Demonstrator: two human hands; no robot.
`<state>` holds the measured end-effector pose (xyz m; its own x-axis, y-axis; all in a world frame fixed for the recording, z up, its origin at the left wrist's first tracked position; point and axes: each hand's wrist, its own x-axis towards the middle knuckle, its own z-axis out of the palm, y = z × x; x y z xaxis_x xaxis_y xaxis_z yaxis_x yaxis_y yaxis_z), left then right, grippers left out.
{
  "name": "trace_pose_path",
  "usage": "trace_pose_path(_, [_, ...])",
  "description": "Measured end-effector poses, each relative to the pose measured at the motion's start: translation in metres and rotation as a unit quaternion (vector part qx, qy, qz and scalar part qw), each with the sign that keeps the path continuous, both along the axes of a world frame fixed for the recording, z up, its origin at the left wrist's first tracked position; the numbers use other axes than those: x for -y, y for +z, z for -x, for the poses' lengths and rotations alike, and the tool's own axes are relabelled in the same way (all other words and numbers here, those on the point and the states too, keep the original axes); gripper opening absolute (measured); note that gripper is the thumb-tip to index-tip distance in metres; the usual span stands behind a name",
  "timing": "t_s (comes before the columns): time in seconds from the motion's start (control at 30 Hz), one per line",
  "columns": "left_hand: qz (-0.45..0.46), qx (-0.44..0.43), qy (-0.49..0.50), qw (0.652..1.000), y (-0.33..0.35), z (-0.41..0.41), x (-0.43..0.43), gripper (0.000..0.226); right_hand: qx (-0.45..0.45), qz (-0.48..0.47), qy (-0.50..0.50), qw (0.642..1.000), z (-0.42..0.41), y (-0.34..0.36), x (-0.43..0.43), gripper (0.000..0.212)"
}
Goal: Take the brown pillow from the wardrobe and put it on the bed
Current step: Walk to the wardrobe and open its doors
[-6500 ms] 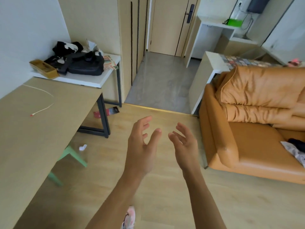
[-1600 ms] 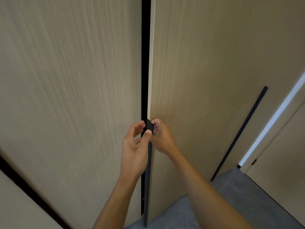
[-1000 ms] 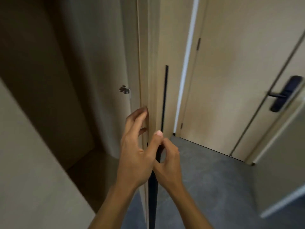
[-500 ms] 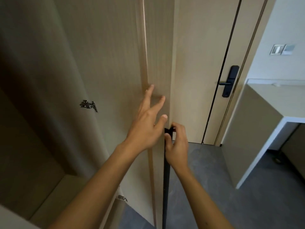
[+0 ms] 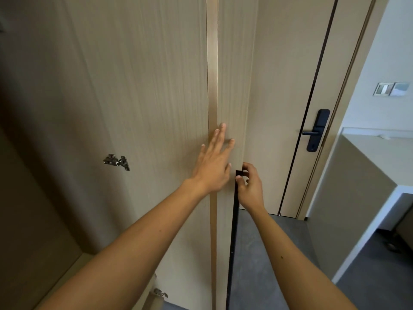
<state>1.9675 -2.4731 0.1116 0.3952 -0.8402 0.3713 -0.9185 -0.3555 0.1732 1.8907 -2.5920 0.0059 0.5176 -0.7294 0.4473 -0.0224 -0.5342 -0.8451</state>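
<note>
We're pinching the black edge handle [image 5: 235, 198] w/ right hand [image 5: 250, 189], left hand [image 5: 213, 168] spread flat beside it bracing the wardrobe door [image 5: 156, 108] wide; brown pillow not in view yet.

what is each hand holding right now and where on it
The right hand pinches the top end of the wardrobe door's black handle strip. The left hand holds nothing, lying flat against the door.

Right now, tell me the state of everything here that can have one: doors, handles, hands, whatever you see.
Wardrobe door: swung open, inner face and hinge showing.
Black strip handle: pinched near its top by the right hand.
Right hand: shut on the handle.
Left hand: open, fingers spread flat on the door.
Room door: closed.
Lever lock: lever horizontal.
Brown pillow: not in view.
</note>
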Motion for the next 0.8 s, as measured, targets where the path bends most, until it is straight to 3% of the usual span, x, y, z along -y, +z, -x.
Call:
trace_pose_path(0.23, [-0.03, 0.065, 0.02, 0.997, -0.001, -0.021, 0.021, 0.069, 0.007, -0.036, 0.015, 0.999, -0.021, -0.001, 0.03, 0.042])
trace_pose_path(0.4, [-0.041, 0.102, 0.043, 0.993, -0.001, -0.03, 0.033, 0.067, 0.03, -0.048, 0.033, 0.998, -0.029, -0.013, 0.034, 0.061])
trace_pose_path(0.57, [-0.069, 0.113, 0.066, 0.989, 0.001, -0.041, 0.048, 0.068, 0.007, 0.038, 0.041, 0.998, -0.033, -0.041, 0.025, 0.08])
trace_pose_path(0.8, [-0.134, 0.105, 0.106, 0.98, 0.003, -0.058, 0.059, 0.074, -0.121, 0.124, 0.065, 0.983, -0.042, -0.056, 0.012, 0.099])
